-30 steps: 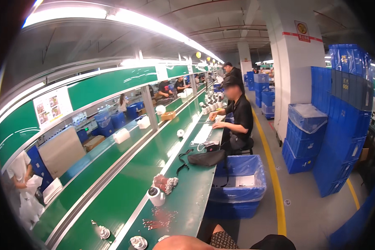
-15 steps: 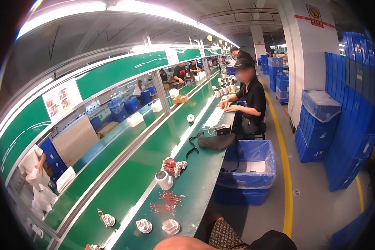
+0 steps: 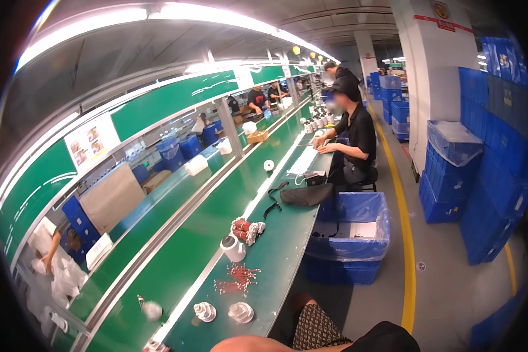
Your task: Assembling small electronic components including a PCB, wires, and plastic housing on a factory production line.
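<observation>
Neither of my hands is in view; only a bare stretch of my arm (image 3: 255, 343) shows at the lower edge. Nearest to it on the green bench (image 3: 278, 267) are two white spiral-shaped plastic parts, a left one (image 3: 205, 311) and a right one (image 3: 241, 312). Beyond them lies a loose spread of short red wires (image 3: 237, 278). Farther along stand a white rounded housing (image 3: 233, 249) and a bundle of red wires with white ends (image 3: 248, 230). A blurred white part (image 3: 152, 311) sits on the green conveyor to the left, and another white piece (image 3: 156, 347) is cut off below.
A black bag (image 3: 307, 195) lies farther up the bench. Beside the bench stands a blue plastic-lined bin (image 3: 349, 264). A seated co-worker (image 3: 355, 138) works beyond it. Stacked blue crates (image 3: 449, 182) and a yellow floor line (image 3: 405, 252) are at the right.
The view has shifted slightly. The white part on the conveyor has become blurred, and the piece at the lower edge appears farther right. A person's arm at far left has moved.
</observation>
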`<state>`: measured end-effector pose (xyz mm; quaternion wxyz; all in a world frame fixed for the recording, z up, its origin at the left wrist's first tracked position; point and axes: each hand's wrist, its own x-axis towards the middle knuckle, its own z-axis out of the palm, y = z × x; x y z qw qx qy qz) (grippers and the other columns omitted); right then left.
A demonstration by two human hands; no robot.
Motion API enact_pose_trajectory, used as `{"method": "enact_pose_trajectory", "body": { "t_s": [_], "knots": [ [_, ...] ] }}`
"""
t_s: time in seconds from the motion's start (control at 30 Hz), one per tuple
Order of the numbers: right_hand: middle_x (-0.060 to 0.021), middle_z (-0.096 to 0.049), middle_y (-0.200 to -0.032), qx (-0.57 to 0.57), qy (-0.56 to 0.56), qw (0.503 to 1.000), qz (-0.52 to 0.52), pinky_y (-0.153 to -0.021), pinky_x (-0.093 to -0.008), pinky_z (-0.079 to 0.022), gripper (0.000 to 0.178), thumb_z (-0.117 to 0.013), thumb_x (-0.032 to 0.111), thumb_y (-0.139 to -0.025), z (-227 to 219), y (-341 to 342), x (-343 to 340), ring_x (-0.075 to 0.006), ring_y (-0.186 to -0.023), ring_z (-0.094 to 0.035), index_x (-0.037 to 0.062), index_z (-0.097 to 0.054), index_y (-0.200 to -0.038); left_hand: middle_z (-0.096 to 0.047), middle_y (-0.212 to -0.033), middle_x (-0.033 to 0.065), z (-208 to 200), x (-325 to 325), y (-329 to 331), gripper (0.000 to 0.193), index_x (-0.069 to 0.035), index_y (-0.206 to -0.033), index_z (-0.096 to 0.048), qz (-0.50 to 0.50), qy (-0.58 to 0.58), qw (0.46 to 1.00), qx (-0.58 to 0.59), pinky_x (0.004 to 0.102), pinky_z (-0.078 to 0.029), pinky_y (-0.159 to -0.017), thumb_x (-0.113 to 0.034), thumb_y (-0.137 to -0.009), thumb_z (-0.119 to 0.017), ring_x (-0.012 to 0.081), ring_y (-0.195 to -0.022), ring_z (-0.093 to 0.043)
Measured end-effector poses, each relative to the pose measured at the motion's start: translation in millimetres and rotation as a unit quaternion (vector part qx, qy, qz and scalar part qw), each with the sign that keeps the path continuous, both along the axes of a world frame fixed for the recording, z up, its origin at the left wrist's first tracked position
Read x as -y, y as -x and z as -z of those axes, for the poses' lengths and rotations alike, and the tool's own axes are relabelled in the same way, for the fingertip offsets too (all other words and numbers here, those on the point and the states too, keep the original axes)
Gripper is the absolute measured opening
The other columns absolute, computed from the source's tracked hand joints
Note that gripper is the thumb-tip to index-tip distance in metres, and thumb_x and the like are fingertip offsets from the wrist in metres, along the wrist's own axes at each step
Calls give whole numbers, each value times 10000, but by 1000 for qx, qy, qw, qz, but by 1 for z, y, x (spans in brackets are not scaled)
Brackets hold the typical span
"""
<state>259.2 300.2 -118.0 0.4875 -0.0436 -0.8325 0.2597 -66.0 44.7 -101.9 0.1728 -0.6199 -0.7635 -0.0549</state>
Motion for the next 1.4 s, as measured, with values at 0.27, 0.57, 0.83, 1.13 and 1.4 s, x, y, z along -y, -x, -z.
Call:
{"method": "enact_pose_trajectory", "body": {
  "t_s": [0.27,0.57,0.83,1.13,1.4],
  "knots": [
    [-56,-583,-815,53,-27,998,-22,-659,-320,-437,151,-604,136,-834,26,-38,32,-199,-737,-557,48,-639,-952,-574,-1183,228,-48,-104,-188,503,45,-1141,-559,-113,-93,981,126,417,-407,-993,-333,-841,-701,358,-1098,-549],
    [-51,-530,-821,65,9,997,-47,-696,-351,-419,134,-619,104,-771,13,-56,63,-231,-784,-521,59,-617,-897,-270,-1458,300,10,-91,-213,1164,-7,-1489,-87,-25,-211,810,547,479,-194,-1131,-308,-657,-842,376,-1361,-305],
    [-66,-548,-845,79,21,994,-68,-707,-360,-432,168,-618,82,-781,8,-62,61,-253,-780,-525,45,-610,-944,-634,-876,40,-22,60,-327,214,-19,-1087,-615,-179,96,915,347,263,-465,-748,-135,-909,-594,138,-795,-577],
    [-43,-561,-805,74,4,996,-53,-631,-344,-412,161,-643,85,-747,1,-66,63,-230,-727,-526,67,-624,-906,-649,-793,55,59,92,-363,207,16,-1028,-649,-159,-84,802,570,292,-474,-728,-128,-903,-567,147,-758,-583],
    [-30,-551,-786,89,-16,995,-37,-624,-318,-412,165,-652,114,-725,-14,-67,57,-204,-708,-516,86,-629,-886,-656,-807,76,147,174,-305,212,29,-1007,-656,-154,113,664,723,302,-476,-740,-127,-902,-558,150,-777,-588]
  ]
}}
